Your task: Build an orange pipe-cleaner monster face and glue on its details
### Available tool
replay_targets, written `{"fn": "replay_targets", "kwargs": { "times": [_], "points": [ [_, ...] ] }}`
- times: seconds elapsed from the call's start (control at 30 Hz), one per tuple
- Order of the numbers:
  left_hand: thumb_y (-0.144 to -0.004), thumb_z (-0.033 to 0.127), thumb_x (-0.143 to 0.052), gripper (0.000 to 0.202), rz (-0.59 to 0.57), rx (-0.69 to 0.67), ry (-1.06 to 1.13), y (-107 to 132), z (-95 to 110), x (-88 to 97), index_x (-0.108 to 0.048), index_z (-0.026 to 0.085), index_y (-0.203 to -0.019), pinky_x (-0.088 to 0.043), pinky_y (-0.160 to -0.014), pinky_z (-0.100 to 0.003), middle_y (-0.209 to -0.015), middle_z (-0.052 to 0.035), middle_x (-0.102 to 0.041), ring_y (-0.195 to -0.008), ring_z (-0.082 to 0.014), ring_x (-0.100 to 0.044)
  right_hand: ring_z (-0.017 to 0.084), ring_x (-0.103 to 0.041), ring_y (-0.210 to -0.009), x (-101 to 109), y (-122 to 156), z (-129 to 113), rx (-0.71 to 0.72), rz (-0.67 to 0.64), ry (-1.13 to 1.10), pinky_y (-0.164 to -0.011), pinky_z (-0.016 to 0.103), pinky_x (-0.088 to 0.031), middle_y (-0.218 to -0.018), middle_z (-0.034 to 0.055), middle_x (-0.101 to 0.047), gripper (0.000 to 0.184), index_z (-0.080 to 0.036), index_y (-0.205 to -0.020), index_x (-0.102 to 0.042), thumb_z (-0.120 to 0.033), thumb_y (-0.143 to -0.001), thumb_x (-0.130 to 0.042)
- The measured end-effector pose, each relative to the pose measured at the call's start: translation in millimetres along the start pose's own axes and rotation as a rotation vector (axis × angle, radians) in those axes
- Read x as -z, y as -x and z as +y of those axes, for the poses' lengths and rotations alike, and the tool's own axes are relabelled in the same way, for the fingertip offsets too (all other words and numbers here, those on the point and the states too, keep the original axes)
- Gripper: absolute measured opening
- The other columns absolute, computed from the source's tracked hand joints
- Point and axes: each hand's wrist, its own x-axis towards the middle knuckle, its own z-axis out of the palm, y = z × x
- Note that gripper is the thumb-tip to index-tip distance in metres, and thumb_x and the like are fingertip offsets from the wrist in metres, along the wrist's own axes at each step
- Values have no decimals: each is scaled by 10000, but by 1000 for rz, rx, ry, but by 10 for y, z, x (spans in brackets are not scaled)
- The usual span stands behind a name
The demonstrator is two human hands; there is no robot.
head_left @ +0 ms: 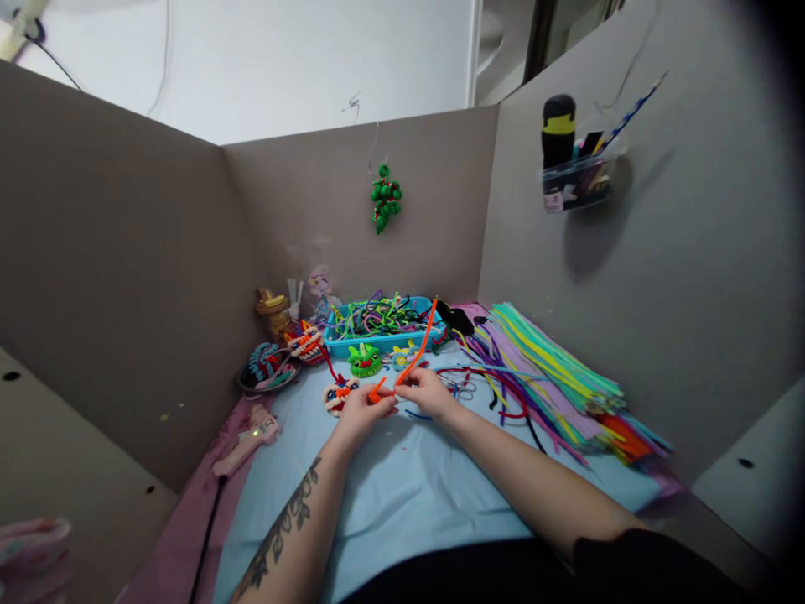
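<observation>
Between my two hands is an orange pipe cleaner (428, 335), its long free end rising up and away to the right. My left hand (360, 413) pinches a short, bent orange part of it. Close beside, my right hand (428, 393) grips the longer length between thumb and fingers. A red, white and blue pipe-cleaner figure (333, 396) lies just left of my left hand. Beyond the hands sit a green pipe-cleaner head (365, 361) and a small yellow and blue piece (402, 356). Scissors (465, 391) lie right of my right hand, partly covered by pipe cleaners.
A blue tray (343, 346) of tangled pipe cleaners stands at the back. Bundled pipe cleaners (553, 377) spread along the right. On the left are a pink glue gun (248, 445) and a round dish (270, 386). Grey panels (352, 193) enclose the table.
</observation>
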Motion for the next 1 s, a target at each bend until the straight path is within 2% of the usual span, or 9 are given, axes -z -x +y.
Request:
{"fn": "replay_targets", "kwargs": {
  "times": [0.2,0.33,0.5,0.63,0.8,1.0],
  "points": [
    [-609,331,-723,236,-22,8,58,7,-8,18,-634,139,-714,-430,-559,-236,-588,-24,-635,-599,-164,-623,125,-507,-577,56,10,-15,14,-7,70,-580,247,-397,-595,1,-579,70,-125,-643,-614,-190,-632,-593],
    [-578,330,-749,303,-33,32,124,12,3,24,-636,140,-785,-436,-574,-234,-708,-48,-664,-670,-177,-636,134,-521,-606,52,9,-15,36,-15,77,-599,251,-408,-628,7,-590,74,-130,-671,-611,-187,-648,-570],
    [-579,345,-753,334,69,44,264,-1,25,39,-623,144,-812,-447,-617,-226,-725,-30,-652,-642,-123,-601,124,-512,-616,-50,79,-31,91,-6,39,-596,235,-409,-655,-16,-551,51,-167,-709,-563,-215,-696,-550],
    [-564,329,-767,338,89,67,375,5,29,45,-617,159,-815,-429,-585,-195,-683,14,-622,-581,-79,-559,141,-542,-721,-143,166,-72,246,-18,108,-663,256,-435,-773,0,-576,70,-203,-799,-577,-222,-738,-550],
    [-580,334,-760,288,63,80,443,-2,-15,49,-604,147,-734,-416,-565,-174,-669,19,-596,-584,-69,-539,178,-550,-755,-200,191,-41,480,39,284,-733,321,-450,-716,28,-583,108,-233,-709,-614,-255,-787,-543],
    [-585,330,-763,271,66,43,534,-30,-48,61,-600,138,-686,-411,-542,-168,-630,18,-574,-548,-62,-515,175,-581,-774,-234,187,46,556,18,261,-734,321,-473,-756,30,-625,67,-237,-772,-638,-228,-776,-572]
  ]
}}
